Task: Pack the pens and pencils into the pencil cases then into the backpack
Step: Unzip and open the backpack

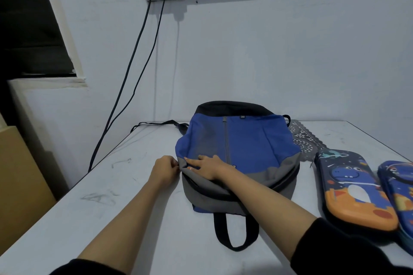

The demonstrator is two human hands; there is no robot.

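While the white worktop [111, 207] carries everything, the biggest thing on it is the backpack [243, 140]. It lies flat with its blue front up and its grey top end toward the person. A dark gap curves round that grey end, which I take to be the main zip standing at least partly open. The cloth sags and creases, so the bag is probably soft, light and nearly empty. It will collapse when lifted, so one hand should hold the mouth wide while the other feeds things in.

Just beside it on the right lie two pencil cases [355, 187], side by side and seemingly touching, both shut. The outer one is cut by the frame edge. No pens or pencils show, so I cannot tell whether they are already inside. The cases look like stiff moulded shells, smooth and perhaps a little slippery. Each is best taken across its narrow middle, thumb on one long edge and fingers on the other. A grey lace mat [306, 140] peeks out behind the bag.

The right hand [207, 166] lies flat on the grey flap with fingers straight. Its grip is unclenched and it presses the cloth down. The left hand [164, 172] sits at the bag's left edge. Its grip is closed in a pinch on the backpack there, probably on the zip pull, which is hidden. The black carry loop [218, 225] rests slack near the person.
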